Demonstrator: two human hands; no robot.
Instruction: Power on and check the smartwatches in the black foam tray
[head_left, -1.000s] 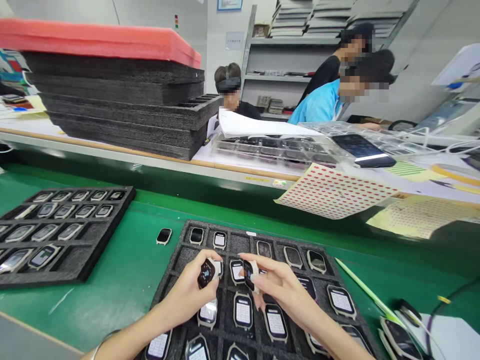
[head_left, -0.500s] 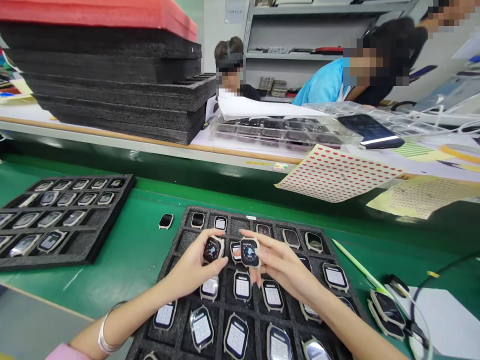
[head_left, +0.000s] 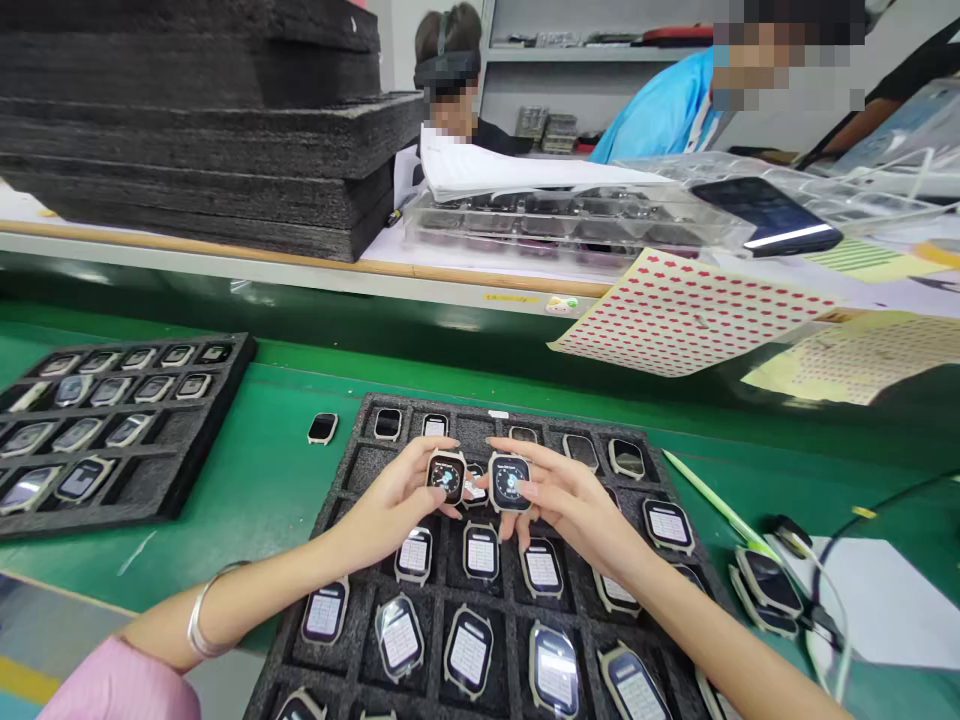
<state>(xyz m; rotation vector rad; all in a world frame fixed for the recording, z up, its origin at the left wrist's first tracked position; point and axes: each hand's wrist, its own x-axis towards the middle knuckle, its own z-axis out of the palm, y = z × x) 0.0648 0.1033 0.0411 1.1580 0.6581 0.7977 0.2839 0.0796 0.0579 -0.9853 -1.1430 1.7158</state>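
The left watch (head_left: 448,478) and right watch (head_left: 509,484) sit side by side, apart, above a foam tray (head_left: 369,470). The left hand (head_left: 401,492) pinches one between thumb and fingers; the right hand (head_left: 574,500) grips the other likewise. Both lit screens face the wearer, long axes roughly upright. Below is a green bench (head_left: 259,480); beyond, a blue-clad person (head_left: 660,110).

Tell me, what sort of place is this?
Probably an electronics workshop or small factory: many strapless watches sit in a sectioned foam tray on a green bench, a stack of black foam stands beyond, and a person in blue is nearby.
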